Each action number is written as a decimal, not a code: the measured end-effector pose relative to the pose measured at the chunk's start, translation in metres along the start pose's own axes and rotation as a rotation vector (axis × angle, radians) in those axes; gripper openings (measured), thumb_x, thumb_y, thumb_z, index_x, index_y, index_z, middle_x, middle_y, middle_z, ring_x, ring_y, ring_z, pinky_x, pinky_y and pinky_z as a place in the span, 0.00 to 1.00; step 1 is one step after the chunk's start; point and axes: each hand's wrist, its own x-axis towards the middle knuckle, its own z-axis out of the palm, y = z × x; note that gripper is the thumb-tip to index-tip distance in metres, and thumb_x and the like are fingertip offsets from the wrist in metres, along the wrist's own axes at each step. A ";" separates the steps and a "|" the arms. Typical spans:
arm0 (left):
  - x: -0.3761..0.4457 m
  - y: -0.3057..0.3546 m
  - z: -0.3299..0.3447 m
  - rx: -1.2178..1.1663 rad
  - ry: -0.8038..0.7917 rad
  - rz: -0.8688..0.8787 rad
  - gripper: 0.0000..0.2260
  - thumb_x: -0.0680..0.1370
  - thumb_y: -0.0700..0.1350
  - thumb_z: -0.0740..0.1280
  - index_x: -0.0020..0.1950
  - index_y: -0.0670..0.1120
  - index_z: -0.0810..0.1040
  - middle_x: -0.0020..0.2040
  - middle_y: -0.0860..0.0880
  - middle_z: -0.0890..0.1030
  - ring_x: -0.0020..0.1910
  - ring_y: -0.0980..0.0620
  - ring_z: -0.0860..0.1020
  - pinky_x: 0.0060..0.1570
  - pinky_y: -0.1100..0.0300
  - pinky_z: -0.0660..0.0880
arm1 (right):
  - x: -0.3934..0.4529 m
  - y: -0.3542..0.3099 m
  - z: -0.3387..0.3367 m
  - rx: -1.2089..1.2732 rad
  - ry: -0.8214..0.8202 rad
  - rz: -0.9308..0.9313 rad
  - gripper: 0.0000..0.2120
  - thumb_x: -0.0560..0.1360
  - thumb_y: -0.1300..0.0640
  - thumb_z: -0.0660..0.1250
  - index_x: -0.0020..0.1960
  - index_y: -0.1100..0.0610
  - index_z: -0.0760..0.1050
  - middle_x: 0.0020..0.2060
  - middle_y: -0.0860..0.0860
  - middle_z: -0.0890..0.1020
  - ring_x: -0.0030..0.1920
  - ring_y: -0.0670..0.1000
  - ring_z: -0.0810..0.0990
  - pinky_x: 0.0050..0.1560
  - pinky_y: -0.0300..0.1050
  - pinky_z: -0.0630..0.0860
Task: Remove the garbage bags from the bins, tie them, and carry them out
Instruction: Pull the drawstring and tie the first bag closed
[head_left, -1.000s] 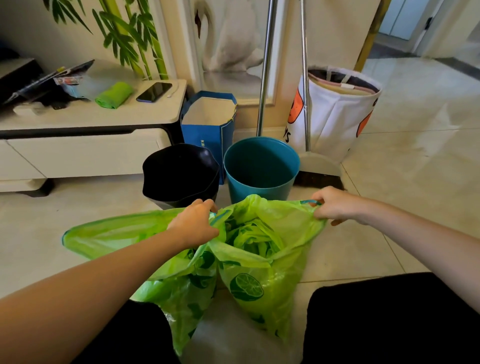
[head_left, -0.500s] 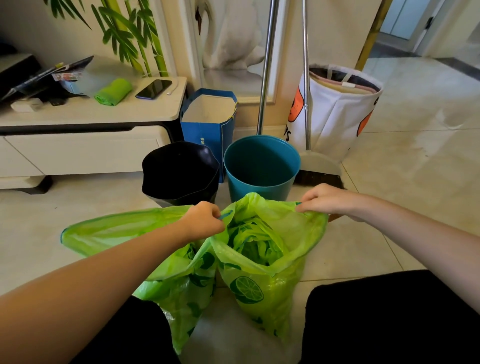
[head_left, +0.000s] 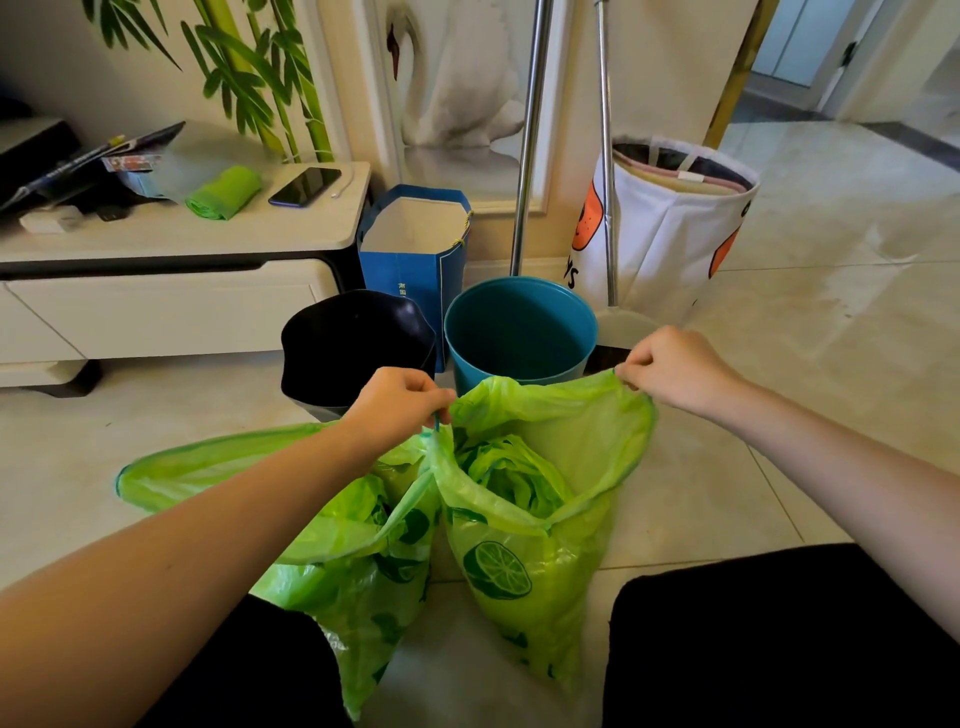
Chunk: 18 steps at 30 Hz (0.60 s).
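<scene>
Two green lime-print garbage bags stand on the floor between my knees. The right bag (head_left: 524, 545) is held open at its rim. My left hand (head_left: 392, 405) pinches its left rim and drawstring. My right hand (head_left: 675, 366) pinches the right rim. Crumpled green plastic lies inside it. The left bag (head_left: 337, 561) sags open, its mouth spread to the left, and neither hand holds it. Behind the bags stand a black bin (head_left: 358, 348) and a teal bin (head_left: 519, 332), both without liners.
A blue paper bag (head_left: 410, 260) stands behind the bins, a white fabric basket (head_left: 670, 223) to the right. Two metal poles rise by the wall, one with a dustpan. A low cabinet (head_left: 171, 301) at left carries a phone and a green bag roll (head_left: 223, 192). Open tiled floor at right.
My right hand drew in toward the bag, then pulled its rim back out to the right. My left hand stayed pinched on the left rim, and the bag mouth is stretched wider.
</scene>
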 end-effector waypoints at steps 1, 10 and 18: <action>-0.002 0.005 -0.001 -0.050 0.016 0.010 0.12 0.75 0.45 0.68 0.42 0.36 0.81 0.41 0.43 0.85 0.38 0.52 0.78 0.45 0.54 0.77 | 0.000 -0.002 -0.004 -0.002 0.031 -0.004 0.16 0.74 0.52 0.67 0.35 0.64 0.81 0.33 0.61 0.83 0.38 0.62 0.81 0.38 0.46 0.74; -0.006 0.037 -0.021 -0.324 0.124 0.053 0.06 0.78 0.42 0.66 0.44 0.42 0.79 0.30 0.49 0.81 0.31 0.54 0.79 0.40 0.59 0.80 | -0.007 -0.027 -0.021 0.711 0.022 0.060 0.12 0.77 0.55 0.64 0.37 0.58 0.79 0.37 0.53 0.83 0.40 0.50 0.82 0.57 0.52 0.79; -0.012 0.057 -0.034 -0.330 0.182 0.188 0.05 0.78 0.44 0.65 0.44 0.44 0.78 0.34 0.49 0.81 0.32 0.55 0.79 0.44 0.57 0.79 | -0.018 -0.058 -0.035 1.123 0.070 -0.032 0.12 0.78 0.59 0.62 0.38 0.58 0.78 0.35 0.53 0.79 0.39 0.52 0.79 0.53 0.53 0.79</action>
